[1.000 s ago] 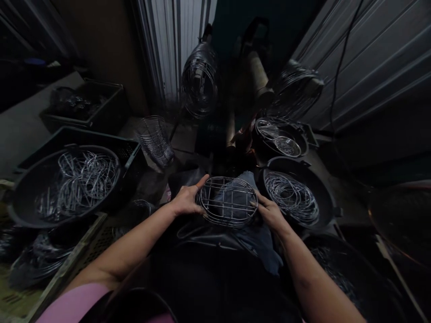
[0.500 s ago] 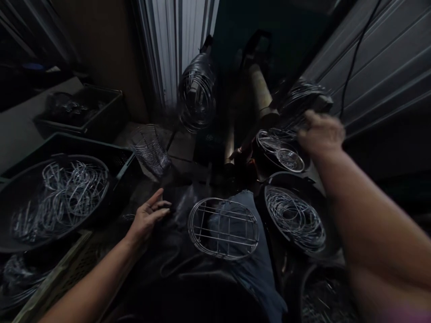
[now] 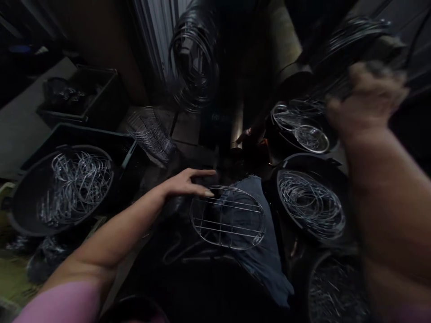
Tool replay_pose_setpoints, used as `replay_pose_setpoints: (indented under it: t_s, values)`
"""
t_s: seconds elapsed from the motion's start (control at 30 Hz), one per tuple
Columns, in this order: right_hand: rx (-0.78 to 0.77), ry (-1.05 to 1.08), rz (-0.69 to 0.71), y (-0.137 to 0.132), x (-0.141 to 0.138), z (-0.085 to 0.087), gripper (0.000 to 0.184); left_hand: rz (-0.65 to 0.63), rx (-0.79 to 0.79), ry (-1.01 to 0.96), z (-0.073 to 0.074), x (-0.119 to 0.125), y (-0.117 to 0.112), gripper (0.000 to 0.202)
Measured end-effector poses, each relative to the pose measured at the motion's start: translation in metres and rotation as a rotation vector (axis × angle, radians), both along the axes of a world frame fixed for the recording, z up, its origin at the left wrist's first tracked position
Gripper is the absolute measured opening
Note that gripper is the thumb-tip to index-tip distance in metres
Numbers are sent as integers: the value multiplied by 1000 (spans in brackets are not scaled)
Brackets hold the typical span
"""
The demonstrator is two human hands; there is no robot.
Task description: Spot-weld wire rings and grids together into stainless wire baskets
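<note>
My left hand (image 3: 186,183) reaches over the left edge of an oval wire rack (image 3: 220,231), thumb and fingers stretched out and apart. I cannot tell whether the fingertips touch the wire. The rack lies across my lap, partly on a piece of blue denim cloth (image 3: 266,264). Raised at the upper right, my right hand (image 3: 370,101) is smeared by motion. Its fingers are bent beside a bundle of wire (image 3: 360,33), and whether they grip something cannot be made out. Below that hand stands a dark basin (image 3: 283,163) with coiled wire rings (image 3: 310,204).
On the left, a black basin (image 3: 25,193) holds bent wire pieces (image 3: 82,179), near a crate (image 3: 97,98). A wire coil (image 3: 193,63) hangs ahead, beside a thick pipe-like machine part (image 3: 286,38). Stacked wire frames (image 3: 153,134) stand front left; a tub of wire scraps (image 3: 333,287) is lower right.
My left hand has moved right, from beside the rack to over its left edge. My right hand has gone up and to the right. The view has shifted downward.
</note>
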State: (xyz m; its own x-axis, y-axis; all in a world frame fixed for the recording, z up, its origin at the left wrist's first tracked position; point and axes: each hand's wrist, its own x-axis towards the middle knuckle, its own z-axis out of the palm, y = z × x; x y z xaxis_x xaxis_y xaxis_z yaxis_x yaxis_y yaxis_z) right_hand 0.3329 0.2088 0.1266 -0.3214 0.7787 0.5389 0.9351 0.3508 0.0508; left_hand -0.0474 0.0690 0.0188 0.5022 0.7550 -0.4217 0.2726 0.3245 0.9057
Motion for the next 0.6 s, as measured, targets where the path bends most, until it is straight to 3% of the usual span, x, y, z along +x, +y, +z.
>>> replay_pose_setpoints:
  t_s: [0.03,0.07,0.13,0.2,0.27,0.37,0.47,0.6]
  values:
    - [14,59,-182,-21,-9,-9,44,-93,-1,42,5,14,14,82]
    - [-14,82,-266,-42,-15,-18,43,-174,10,92,9,29,27,80]
    - [-86,78,-319,-80,-16,-38,44,-305,23,195,9,56,47,77]
    - [-129,114,-344,-118,3,-58,48,-424,-32,262,4,76,57,74]
    - [-147,206,-371,-159,41,-78,48,-503,-148,242,-1,85,62,72]
    - [-192,434,-506,-234,114,-108,43,-536,-215,217,-2,87,63,73]
    - [-313,646,-812,-314,169,-146,44,-510,-213,260,7,87,56,76]
    - [-435,663,-985,-388,181,-209,36,-348,-179,385,24,101,30,86]
